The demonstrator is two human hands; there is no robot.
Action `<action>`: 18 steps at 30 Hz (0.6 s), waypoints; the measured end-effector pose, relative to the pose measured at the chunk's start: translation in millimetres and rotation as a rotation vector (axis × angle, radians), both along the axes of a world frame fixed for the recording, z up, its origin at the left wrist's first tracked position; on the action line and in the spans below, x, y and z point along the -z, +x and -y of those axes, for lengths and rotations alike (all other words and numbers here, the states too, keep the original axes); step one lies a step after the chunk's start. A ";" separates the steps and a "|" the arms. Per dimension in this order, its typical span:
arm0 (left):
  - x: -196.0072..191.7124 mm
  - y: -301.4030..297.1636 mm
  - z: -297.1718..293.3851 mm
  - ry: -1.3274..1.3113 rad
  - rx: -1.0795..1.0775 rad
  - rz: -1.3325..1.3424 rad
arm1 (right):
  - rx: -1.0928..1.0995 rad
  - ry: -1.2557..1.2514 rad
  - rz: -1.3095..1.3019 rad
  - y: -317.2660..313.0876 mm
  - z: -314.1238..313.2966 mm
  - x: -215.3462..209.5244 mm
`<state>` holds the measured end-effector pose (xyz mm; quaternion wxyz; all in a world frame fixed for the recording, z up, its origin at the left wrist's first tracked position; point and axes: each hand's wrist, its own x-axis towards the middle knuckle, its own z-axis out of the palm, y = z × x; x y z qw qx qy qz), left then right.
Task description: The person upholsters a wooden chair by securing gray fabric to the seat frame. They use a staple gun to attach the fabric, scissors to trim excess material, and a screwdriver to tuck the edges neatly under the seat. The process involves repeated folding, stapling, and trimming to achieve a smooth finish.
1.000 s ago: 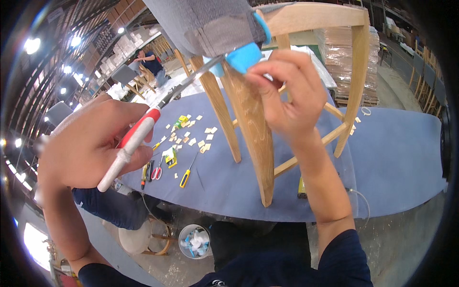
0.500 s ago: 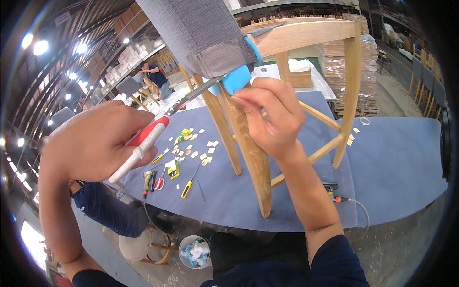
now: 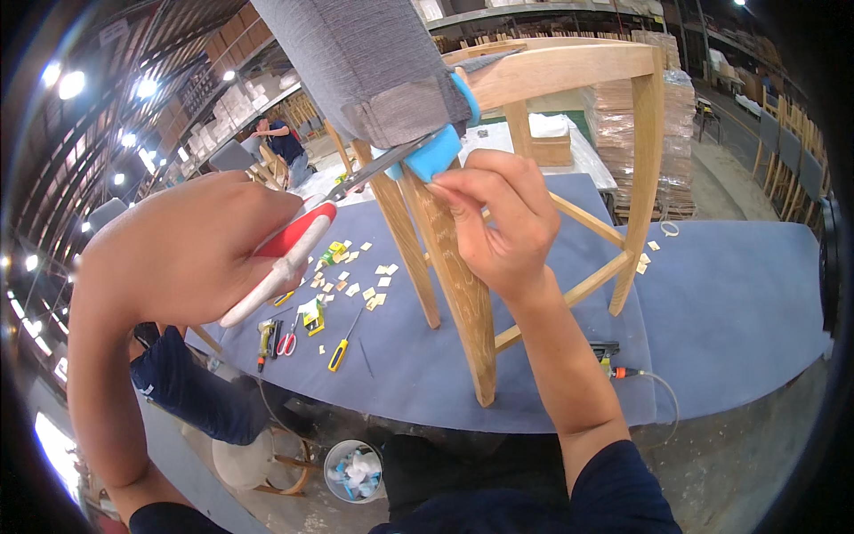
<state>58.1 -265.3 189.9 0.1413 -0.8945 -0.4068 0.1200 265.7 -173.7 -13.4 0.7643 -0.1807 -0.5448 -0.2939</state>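
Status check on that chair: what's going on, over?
Left fingers: gripping scissors. Right fingers: pinching blue foam below grey upholstery. Wooden leg close by.

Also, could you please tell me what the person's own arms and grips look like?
The left grip and right grip are bare, with no gloves, rings or watch to be seen. The left forearm and right forearm are uncovered too. The left sleeve and right sleeve are short and dark navy, without visible markings.

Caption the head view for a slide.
Left hand holds scissors at a blue flap, which the right hand pinches just below the gray cloth of a wooden chair.
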 end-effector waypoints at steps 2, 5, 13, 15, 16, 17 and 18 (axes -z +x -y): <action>1.5 -2.1 -2.7 0.030 0.069 0.010 | -0.006 -0.011 -0.001 -0.2 1.6 -0.4; 0.9 -3.2 -4.7 0.033 0.092 0.004 | -0.018 -0.031 0.002 -1.8 2.3 0.7; 3.1 -44.2 -2.5 0.029 0.005 0.134 | -0.406 -0.070 0.049 -8.2 19.3 30.1; 20.7 -80.3 -9.0 0.013 0.186 0.395 | -0.622 -0.111 -0.165 -22.4 19.8 41.2; 35.9 -89.0 -4.8 -0.011 0.194 0.675 | -0.732 -0.134 -0.274 -29.8 19.8 43.7; 55.0 -97.5 -5.6 -0.042 0.217 0.964 | -0.784 -0.176 -0.365 -27.8 24.2 41.2; 71.4 -106.1 -9.7 -0.095 0.241 1.169 | -0.764 -0.199 -0.355 -26.3 25.5 39.4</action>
